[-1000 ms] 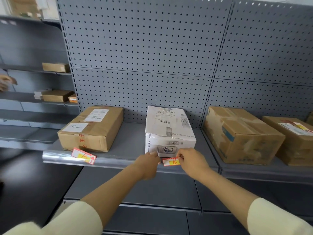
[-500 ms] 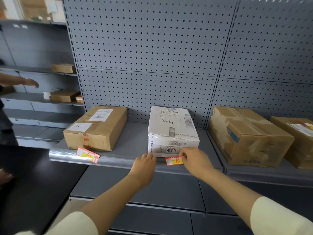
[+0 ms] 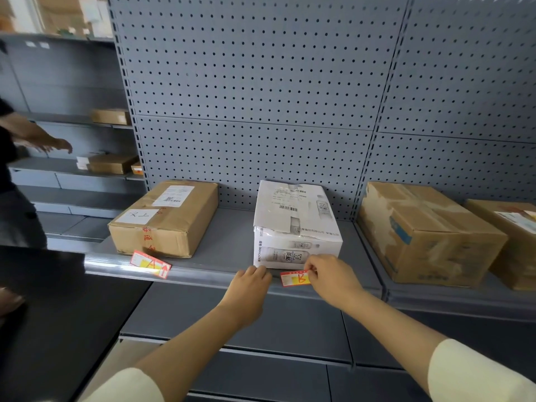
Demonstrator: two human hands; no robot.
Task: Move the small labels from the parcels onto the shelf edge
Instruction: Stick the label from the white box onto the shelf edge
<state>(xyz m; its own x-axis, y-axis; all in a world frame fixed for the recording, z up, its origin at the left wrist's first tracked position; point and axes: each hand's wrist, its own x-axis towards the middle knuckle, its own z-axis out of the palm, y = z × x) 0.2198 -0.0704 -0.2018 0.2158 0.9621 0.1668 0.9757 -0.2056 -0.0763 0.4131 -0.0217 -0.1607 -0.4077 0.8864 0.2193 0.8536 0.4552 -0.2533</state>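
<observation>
R hand (image 3: 330, 278) pinches label B (image 3: 294, 278) at its 3 o'clock end; L hand (image 3: 249, 281) rests curled (empty, it seems) on shelf edge (image 3: 203, 275). Better to smooth it flat toward 9 o'clock.

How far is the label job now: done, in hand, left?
Done: label A sits on the shelf edge below the brown parcel. In hand: the right hand pinches label B at the edge before the white parcel. Left: both right-side boxes lack edge labels.

Both forearms reach forward, left hand (image 3: 251, 281) with fingers curled under, right hand (image 3: 330, 275) fingers pinching a small label (image 3: 295, 278).
</observation>
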